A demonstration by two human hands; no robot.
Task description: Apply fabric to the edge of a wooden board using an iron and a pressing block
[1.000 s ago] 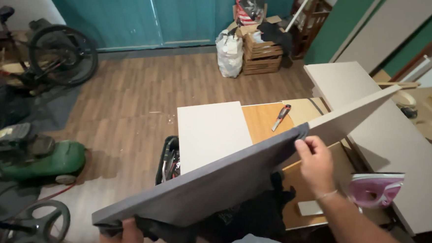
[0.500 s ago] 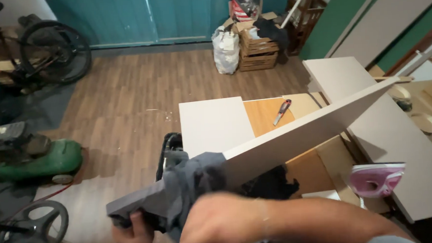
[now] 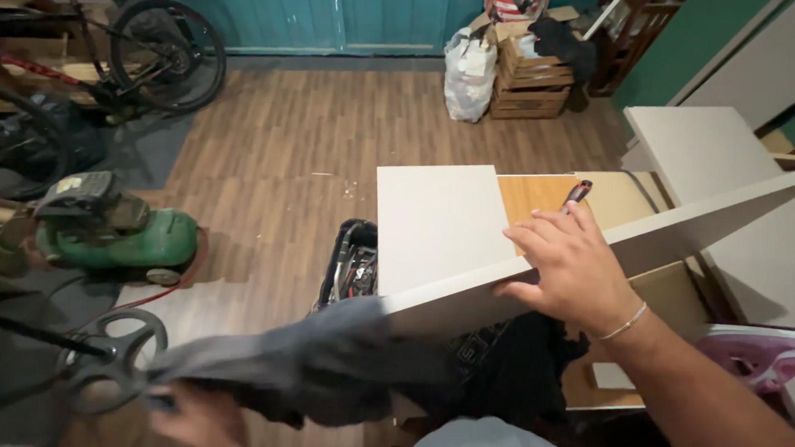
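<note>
A long white board stands on its edge and slants from the lower left up to the right. My right hand lies over its top edge, fingers spread and gripping it near the middle. My left hand, blurred, is low at the board's left end and clutches a grey cloth. The cloth is draped over that end and hides it.
Behind the board, a white panel and a small red-handled tool lie on a wooden work surface. A pink iron is at the right and an open tool bag below. A green mower, a bicycle and crates stand on the floor.
A grey cloth has come onto the board's left end. An arm swept across the front half a second ago; now my right hand is back on the top edge.
</note>
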